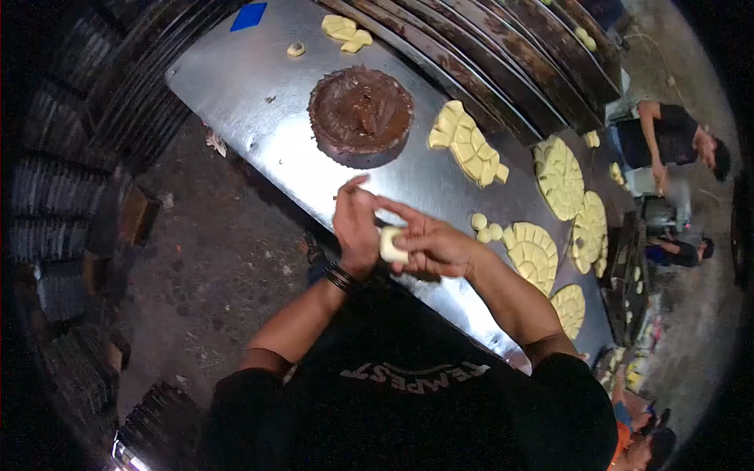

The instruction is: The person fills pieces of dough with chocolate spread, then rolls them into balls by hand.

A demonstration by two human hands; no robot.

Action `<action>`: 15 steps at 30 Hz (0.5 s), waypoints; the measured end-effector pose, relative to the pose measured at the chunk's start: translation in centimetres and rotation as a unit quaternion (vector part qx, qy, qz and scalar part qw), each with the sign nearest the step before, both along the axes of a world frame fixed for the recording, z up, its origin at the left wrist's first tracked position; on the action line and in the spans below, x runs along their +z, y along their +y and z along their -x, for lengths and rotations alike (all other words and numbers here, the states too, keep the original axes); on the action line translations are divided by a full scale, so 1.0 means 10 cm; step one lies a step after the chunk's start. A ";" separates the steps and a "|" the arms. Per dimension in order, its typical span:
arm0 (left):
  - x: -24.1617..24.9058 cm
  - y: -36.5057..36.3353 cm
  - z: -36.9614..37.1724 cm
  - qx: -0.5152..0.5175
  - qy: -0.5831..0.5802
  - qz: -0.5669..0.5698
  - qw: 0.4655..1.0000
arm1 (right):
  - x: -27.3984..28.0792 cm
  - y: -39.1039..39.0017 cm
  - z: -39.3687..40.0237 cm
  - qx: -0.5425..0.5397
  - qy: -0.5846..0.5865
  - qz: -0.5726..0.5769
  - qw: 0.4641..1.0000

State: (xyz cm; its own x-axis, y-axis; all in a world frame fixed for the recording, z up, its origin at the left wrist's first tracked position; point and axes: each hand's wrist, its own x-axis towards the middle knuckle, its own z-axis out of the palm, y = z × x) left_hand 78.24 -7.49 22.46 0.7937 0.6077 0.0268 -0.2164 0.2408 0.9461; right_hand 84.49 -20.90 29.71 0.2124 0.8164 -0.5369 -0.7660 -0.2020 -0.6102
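Observation:
A small pale piece of dough [388,245] sits between my two hands, just over the front edge of the metal table. My right hand [440,247] grips it, the thumb pressed on its face and the fingers partly curled round it. Beside it my left hand [357,228] is raised with fingers stretched out, its palm side turned to the dough and close against it. Whether the left palm bears on the dough is hard to see. Beyond the hands stands a round tub of brown paste [361,110], its surface hollowed and smeared up the rim.
The metal table [243,102] bears cut slabs of yellow dough [467,145], scored dough rounds [532,255], dough balls [481,226] and a blue square [248,16]. Dark trays [471,55] line the far side. Another person [667,137] stands at the right; racks stand left.

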 end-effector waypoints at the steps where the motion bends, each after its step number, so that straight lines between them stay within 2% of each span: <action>1: -0.07 0.17 -0.14 0.023 -0.007 0.056 0.998 | -0.01 0.16 -0.16 0.011 -0.053 0.008 0.998; 2: -0.04 0.31 -0.25 0.052 0.031 0.177 0.982 | 0.06 0.33 -0.34 0.055 -0.213 0.078 0.972; 3: -0.19 0.49 -0.34 0.047 0.067 0.146 0.986 | 0.05 0.49 -0.50 0.066 -0.459 0.103 0.880; 4: -0.32 0.59 -0.39 0.063 0.065 0.183 0.979 | 0.12 0.63 -0.62 0.058 -0.651 0.144 0.743; 7: -0.40 0.75 -0.50 0.071 0.051 0.260 0.962 | 0.09 0.92 -1.00 0.122 -0.837 0.177 0.503; 8: -0.38 0.79 -0.52 0.069 0.045 0.281 0.956 | -0.04 0.95 -1.07 0.129 -0.845 0.175 0.489; 11: -0.33 0.83 -0.58 0.053 0.023 0.336 0.940 | -0.30 1.00 -1.13 0.210 -0.810 0.262 0.481; 14: -0.30 0.85 -0.56 0.038 0.024 0.366 0.930 | -0.31 1.03 -1.25 0.205 -0.687 0.272 0.642; 15: -0.30 0.86 -0.55 0.031 0.024 0.371 0.928 | -0.25 1.02 -1.26 0.176 -0.585 0.258 0.748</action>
State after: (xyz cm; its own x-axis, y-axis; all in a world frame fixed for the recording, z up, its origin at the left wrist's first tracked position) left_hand 83.72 1.15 19.41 0.7456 0.4892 -0.4524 -0.2134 0.8185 0.5333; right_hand 97.11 -10.67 27.17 0.6041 0.6809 -0.4141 0.3887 -0.7054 -0.5927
